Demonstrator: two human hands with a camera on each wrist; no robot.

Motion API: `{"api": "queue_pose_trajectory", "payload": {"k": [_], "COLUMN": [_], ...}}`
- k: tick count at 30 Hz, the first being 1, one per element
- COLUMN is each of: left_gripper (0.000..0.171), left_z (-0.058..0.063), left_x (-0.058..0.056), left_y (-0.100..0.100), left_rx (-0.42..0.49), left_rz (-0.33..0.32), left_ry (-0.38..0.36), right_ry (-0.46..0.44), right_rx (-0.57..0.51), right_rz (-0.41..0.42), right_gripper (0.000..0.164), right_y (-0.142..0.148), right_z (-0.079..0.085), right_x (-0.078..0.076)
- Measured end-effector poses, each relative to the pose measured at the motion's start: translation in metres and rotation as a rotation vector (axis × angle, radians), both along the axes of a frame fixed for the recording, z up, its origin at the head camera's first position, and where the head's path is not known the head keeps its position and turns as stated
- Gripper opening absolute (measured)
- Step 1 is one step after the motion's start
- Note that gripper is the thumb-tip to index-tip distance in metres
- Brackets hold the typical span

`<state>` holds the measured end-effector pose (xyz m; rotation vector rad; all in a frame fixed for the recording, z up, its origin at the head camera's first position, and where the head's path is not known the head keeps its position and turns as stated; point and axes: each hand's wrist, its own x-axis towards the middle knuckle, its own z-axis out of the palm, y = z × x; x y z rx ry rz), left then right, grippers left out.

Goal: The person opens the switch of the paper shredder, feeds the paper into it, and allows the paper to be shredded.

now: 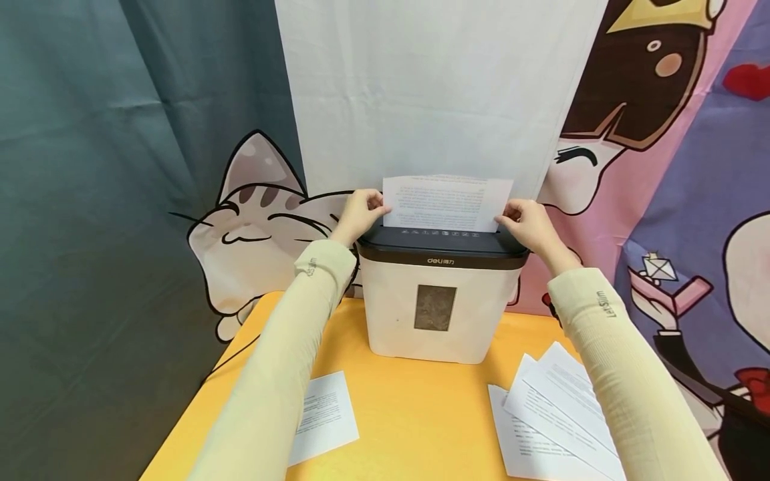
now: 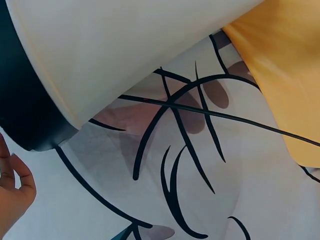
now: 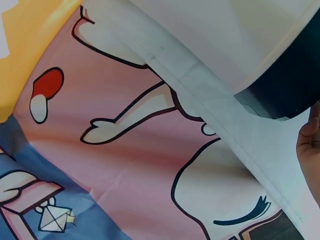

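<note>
A white paper shredder [image 1: 436, 307] with a dark top stands at the back of the yellow table. A printed sheet of paper [image 1: 445, 204] stands upright at the slot in its top, lower edge at the slot. My left hand [image 1: 361, 214] pinches the sheet's left edge between thumb and fingers. At the opposite edge, my right hand [image 1: 529, 227] pinches it near the lower corner. In the left wrist view, part of the left hand [image 2: 15, 187] shows beside the dark top; the right wrist view catches only some of the right hand [image 3: 310, 140]. Neither wrist view shows the sheet.
Several printed sheets [image 1: 553, 417] lie overlapping at the table's front right, partly under the right sleeve. Another printed sheet [image 1: 327, 414] lies at the left, partly hidden by the left sleeve. A black cord [image 2: 240, 120] runs beside the shredder. Patterned curtains [image 1: 445, 87] hang behind the table [image 1: 415, 414].
</note>
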<state>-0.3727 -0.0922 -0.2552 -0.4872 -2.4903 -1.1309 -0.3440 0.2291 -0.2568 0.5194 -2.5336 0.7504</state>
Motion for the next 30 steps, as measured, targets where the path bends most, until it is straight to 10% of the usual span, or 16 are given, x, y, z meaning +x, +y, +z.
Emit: {"api": "queue_pose_trajectory", "payload": {"k": [30], "left_gripper": [0.018], "left_z": [-0.012], "left_x": [0.002], "left_y": [0.000], "left_rx": [-0.115], "left_rz": [0.045], "left_ry": [-0.072], "right_ry": [-0.078], "right_rx": [0.039], "right_rz": [-0.056], "right_gripper": [0.015], "right_y": [-0.005], "right_z": [-0.009], "right_x": [-0.004]}}
